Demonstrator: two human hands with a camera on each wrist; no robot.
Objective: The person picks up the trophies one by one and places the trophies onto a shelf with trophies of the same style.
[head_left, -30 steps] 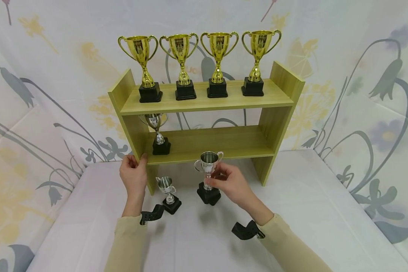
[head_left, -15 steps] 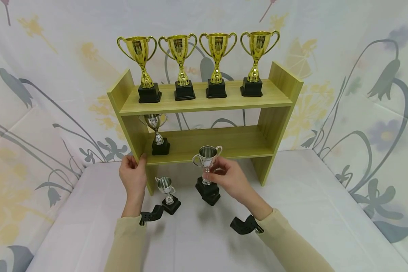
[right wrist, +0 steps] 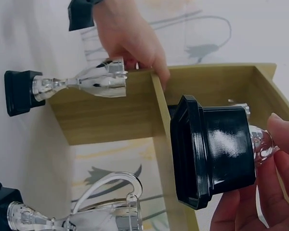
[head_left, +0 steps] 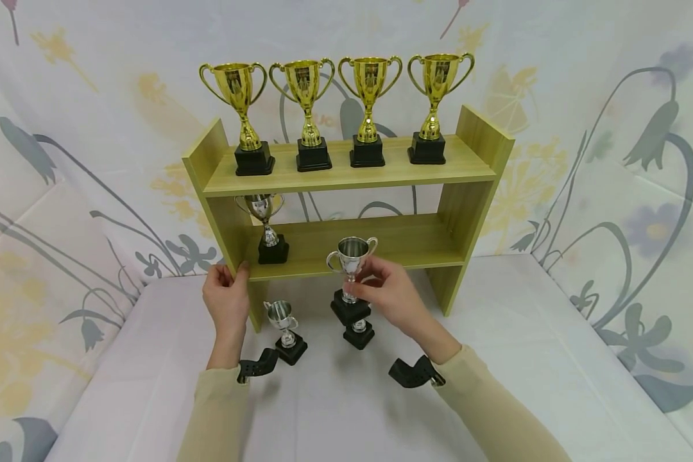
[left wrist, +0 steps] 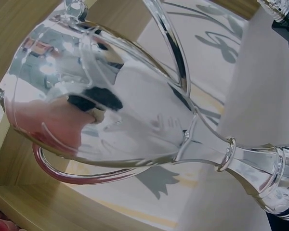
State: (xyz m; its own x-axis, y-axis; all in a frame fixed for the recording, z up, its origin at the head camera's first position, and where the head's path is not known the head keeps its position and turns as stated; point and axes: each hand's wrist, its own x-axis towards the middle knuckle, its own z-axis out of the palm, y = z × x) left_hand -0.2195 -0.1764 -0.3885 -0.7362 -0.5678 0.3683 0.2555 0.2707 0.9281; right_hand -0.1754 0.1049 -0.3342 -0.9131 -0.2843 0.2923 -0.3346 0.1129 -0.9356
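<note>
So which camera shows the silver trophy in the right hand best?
The head view: the silver trophy shows from cup to black base, partly covered by the right hand. Right wrist view: base close, most of the cup missing. Left wrist view: I can't pick it out.

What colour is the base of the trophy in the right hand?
Black; the trophy base shows best in the right wrist view.

Five trophies [head_left: 304,80] stand on the shelf [head_left: 346,183], two on the table [head_left: 323,410].
</note>
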